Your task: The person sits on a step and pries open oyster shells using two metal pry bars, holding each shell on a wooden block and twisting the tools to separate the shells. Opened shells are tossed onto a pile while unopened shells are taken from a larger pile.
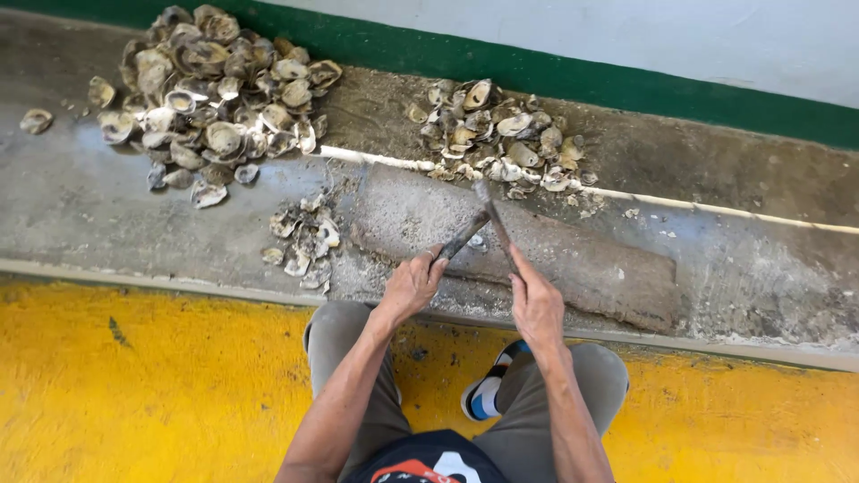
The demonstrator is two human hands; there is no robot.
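At frame centre, the left hand (410, 288) and right hand (537, 306) each close around a metal tool (467, 234) (498, 228), crossed above a small oyster shell (477, 241); a slip could hurt fingers.

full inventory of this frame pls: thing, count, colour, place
large shell pile: one heap, grey-brown, far left on the slab
second shell pile: one heap, grey-tan, far centre by the wall
small shell cluster: several, pale grey, near edge left of the hands
stray shell: one, grey, far left
concrete slab: one, grey, stained, across the middle
yellow floor: one, yellow, below the slab
wall band: one, green, under a white wall
shoe: one, white, blue and black, between the knees
left hand: holds a dark metal tool
right hand: holds a second dark tool
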